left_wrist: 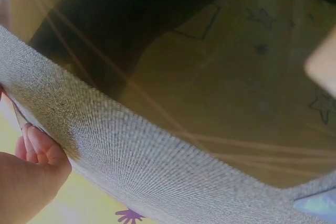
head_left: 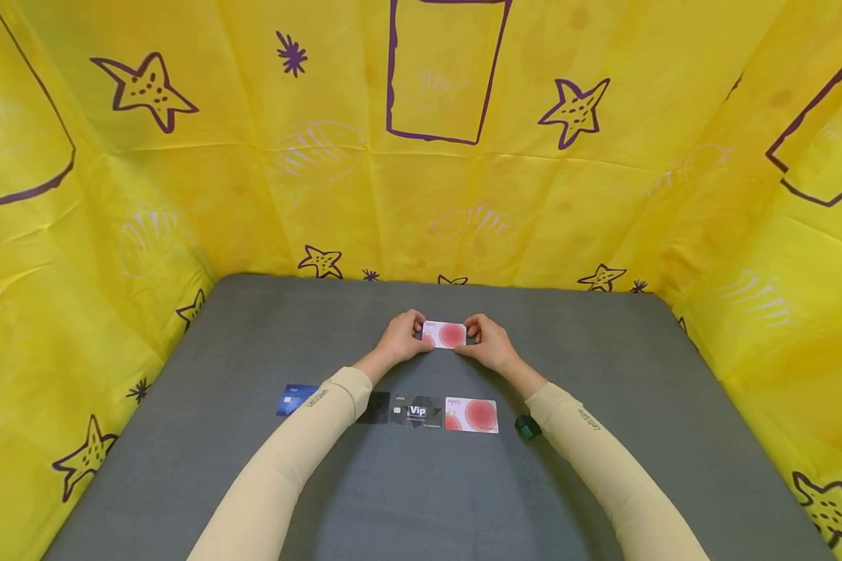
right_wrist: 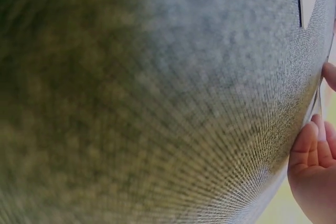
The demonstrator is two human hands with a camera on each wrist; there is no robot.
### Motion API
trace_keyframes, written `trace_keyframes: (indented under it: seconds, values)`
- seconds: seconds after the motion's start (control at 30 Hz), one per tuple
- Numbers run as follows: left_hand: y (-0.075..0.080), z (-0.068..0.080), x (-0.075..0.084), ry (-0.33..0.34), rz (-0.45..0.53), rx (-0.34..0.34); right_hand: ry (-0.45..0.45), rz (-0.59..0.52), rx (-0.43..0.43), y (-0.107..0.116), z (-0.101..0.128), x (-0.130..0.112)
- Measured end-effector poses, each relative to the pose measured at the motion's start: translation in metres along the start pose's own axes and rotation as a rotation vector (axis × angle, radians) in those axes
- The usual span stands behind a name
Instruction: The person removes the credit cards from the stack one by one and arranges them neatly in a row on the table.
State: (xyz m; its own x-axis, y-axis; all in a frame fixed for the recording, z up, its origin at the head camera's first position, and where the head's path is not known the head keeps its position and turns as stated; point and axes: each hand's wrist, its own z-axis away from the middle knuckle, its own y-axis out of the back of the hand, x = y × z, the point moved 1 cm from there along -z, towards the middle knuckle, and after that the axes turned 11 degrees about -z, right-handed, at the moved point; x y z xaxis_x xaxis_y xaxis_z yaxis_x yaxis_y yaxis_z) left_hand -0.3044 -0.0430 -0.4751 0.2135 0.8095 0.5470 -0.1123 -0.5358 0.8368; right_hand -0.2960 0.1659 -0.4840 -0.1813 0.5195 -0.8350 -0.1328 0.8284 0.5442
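Up the middle of the table, both hands hold a white card with red circles [head_left: 443,334] by its opposite short ends. My left hand [head_left: 401,336] pinches the left end between thumb and fingers; my right hand [head_left: 489,341] pinches the right end the same way. Seen from the left wrist, the left hand [left_wrist: 34,177] has its fingers curled at the card's thin edge. In the right wrist view the right hand [right_wrist: 315,166] shows at the right border, fingers bent, with much of the card out of frame.
Nearer me lies a row of cards: a blue card [head_left: 295,397], a black card [head_left: 376,408] partly under the left sleeve, a grey Vip card [head_left: 416,411] and another white card with red circles [head_left: 472,415]. A small dark green object [head_left: 527,427] sits beside the right sleeve. Yellow cloth [head_left: 421,195] surrounds the grey table [head_left: 568,327].
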Motion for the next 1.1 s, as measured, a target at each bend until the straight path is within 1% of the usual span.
trace_keyframes:
  seconds: [0.3,0.47,0.73,1.1]
  values:
    - [-0.0018,0.0007,-0.0005,-0.015,0.01,0.019,0.05,0.006,-0.001,0.0003,0.0012,0.0009]
    - [-0.0025,0.001,-0.0009,-0.026,0.001,0.029,0.057,0.012,0.002,-0.0006,0.0,0.0026]
    - [-0.0023,0.0029,0.0009,-0.018,-0.001,0.031,0.095,-0.002,0.002,-0.0017,0.0016,0.0009]
    - [-0.0018,0.0049,0.0008,-0.026,0.022,0.041,0.093,-0.015,0.008,-0.0033,0.0025,-0.001]
